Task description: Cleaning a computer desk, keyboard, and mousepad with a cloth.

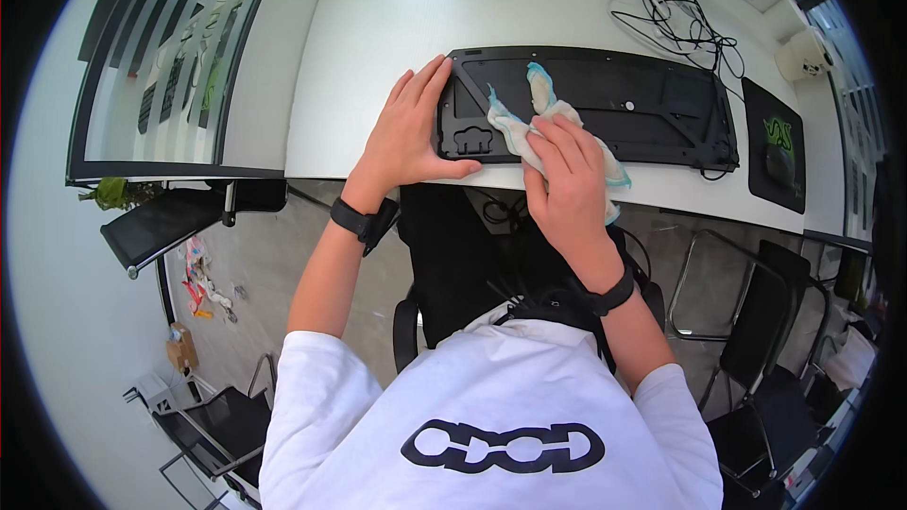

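A black computer keyboard (602,78) lies underside up along the front part of the white desk, showing its ribs, screws and a small round white spot. My left hand (407,124) grips its left end, fingers along the side and thumb at the near edge. In my right hand (570,177) is a white cloth with light blue edging (542,92), pressed on the keyboard's underside left of its middle. Part of the cloth hangs over the near edge. My right fingers and palm hide some of the cloth and the keyboard's near edge.
Tangled black cables (680,21) lie behind the keyboard. To the right are a black mouse pad (758,113) with a dark mouse (779,164) and a pale cup-like container (803,55). A glass-panelled partition (248,49) bounds the desk's left side. Black chairs (762,319) stand around.
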Tool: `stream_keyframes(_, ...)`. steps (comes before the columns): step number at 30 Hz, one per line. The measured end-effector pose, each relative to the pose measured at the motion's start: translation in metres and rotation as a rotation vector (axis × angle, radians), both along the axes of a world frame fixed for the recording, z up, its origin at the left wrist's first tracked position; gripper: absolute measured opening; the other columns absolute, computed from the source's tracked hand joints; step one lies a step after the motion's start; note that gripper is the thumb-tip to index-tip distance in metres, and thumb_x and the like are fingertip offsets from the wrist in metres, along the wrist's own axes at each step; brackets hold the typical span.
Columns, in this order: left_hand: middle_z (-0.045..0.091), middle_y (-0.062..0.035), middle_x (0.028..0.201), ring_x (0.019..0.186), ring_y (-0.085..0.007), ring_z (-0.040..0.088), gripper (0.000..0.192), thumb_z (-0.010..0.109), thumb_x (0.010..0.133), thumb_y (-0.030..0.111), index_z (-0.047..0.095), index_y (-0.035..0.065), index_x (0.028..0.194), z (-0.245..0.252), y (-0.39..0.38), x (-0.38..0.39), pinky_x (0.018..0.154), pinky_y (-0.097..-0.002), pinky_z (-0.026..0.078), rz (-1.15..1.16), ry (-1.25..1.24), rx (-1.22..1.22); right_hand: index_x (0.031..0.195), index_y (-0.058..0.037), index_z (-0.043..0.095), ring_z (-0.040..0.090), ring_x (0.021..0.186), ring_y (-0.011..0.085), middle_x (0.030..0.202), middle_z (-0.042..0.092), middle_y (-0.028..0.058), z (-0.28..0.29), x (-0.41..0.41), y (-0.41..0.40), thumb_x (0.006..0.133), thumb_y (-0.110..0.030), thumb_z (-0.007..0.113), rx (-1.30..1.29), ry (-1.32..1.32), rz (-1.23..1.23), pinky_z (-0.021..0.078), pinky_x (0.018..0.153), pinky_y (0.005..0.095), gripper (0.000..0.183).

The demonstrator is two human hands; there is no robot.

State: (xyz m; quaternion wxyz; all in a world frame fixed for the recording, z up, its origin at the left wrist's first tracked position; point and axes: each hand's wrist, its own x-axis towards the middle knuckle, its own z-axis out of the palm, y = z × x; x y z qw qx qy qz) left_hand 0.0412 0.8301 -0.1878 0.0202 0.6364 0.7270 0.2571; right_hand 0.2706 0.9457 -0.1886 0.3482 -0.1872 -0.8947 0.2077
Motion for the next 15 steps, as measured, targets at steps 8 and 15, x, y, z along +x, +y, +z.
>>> stream_keyframes(8,0.042,-0.0217,0.154,0.140,-0.0382,0.043,0.120,0.082,0.059,0.057,0.034,0.0000,0.153,0.002,-0.004,0.000,0.122,-0.0531,0.028,0.019,-0.012,0.019,0.121,-0.0001,0.069,0.061,0.118,0.0322,0.124,0.066,0.0175,0.008,0.069,0.082,0.094,-0.006,0.064,-0.127,0.099,-0.393,0.0475,0.100,0.0396,0.028)
stream_keyframes(15,0.043,-0.0218,0.153,0.139,-0.0380,0.044,0.120,0.083,0.058,0.057,0.035,0.0003,0.152,0.000,0.000,0.000,0.121,-0.0533,0.028,0.022,-0.032,0.018,0.112,0.0002,0.068,0.057,0.120,0.0372,0.127,0.065,0.0144,0.002,0.017,0.065,0.083,0.002,0.063,0.091,-0.063,-0.169,0.0444,0.105,0.0462,0.030)
